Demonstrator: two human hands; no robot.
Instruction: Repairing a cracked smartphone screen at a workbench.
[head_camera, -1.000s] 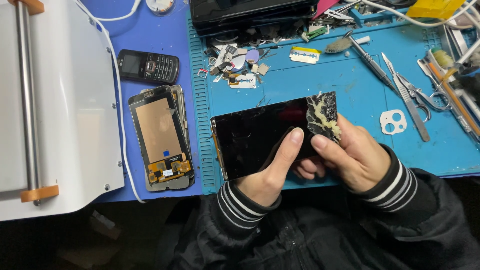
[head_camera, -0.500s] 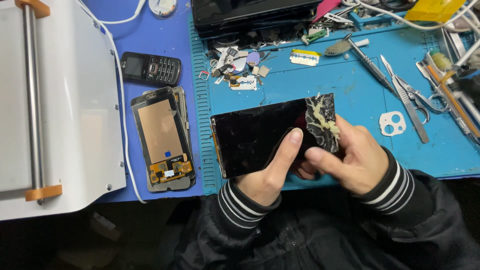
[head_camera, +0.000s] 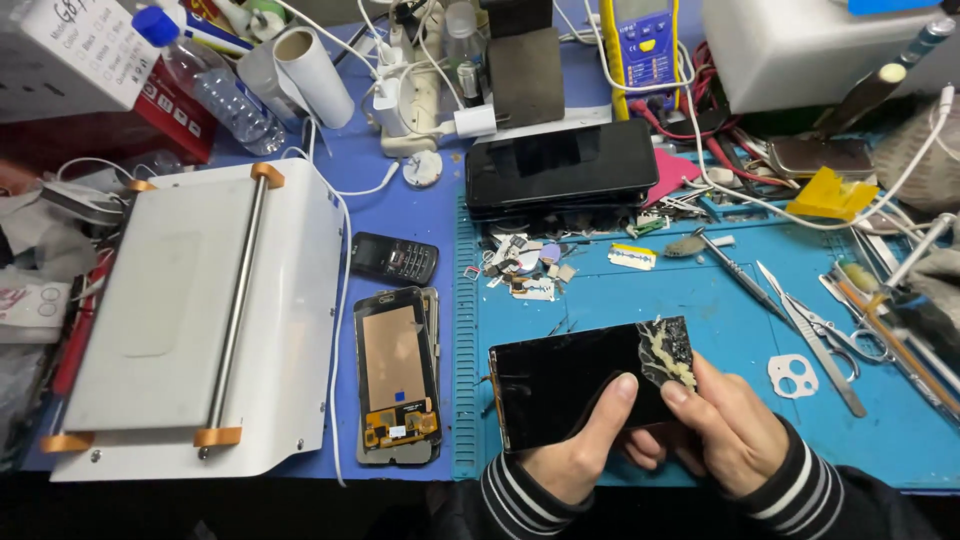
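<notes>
A black phone screen panel (head_camera: 575, 385) is held flat above the blue work mat (head_camera: 720, 330), at the near edge of the bench (head_camera: 400, 215). It is grasped by both hands: the left hand (head_camera: 575, 450) is closed around its lower edge, with the thumb laid on the dark glass, and the right hand (head_camera: 725, 425) is closed on its right end, with the thumb pressed beside a patch of yellowish glue residue (head_camera: 672, 350) at the upper right corner of the panel. Striped cuffs are seen at both wrists. Just to the left of the panel, an opened phone frame (head_camera: 395, 375) with a copper-coloured inside is laid on the bench, and a small black keypad phone (head_camera: 393, 259) is placed behind it. Further left, a white machine with a metal bar (head_camera: 195, 310) is standing. Behind the panel, small loose parts (head_camera: 525, 270) are scattered on the mat, and a dark phone (head_camera: 560, 165) is lying beyond them. To the right, tweezers (head_camera: 740, 275), scissors (head_camera: 815, 335) and a white camera cutout piece (head_camera: 793, 375) are found on the mat.
</notes>
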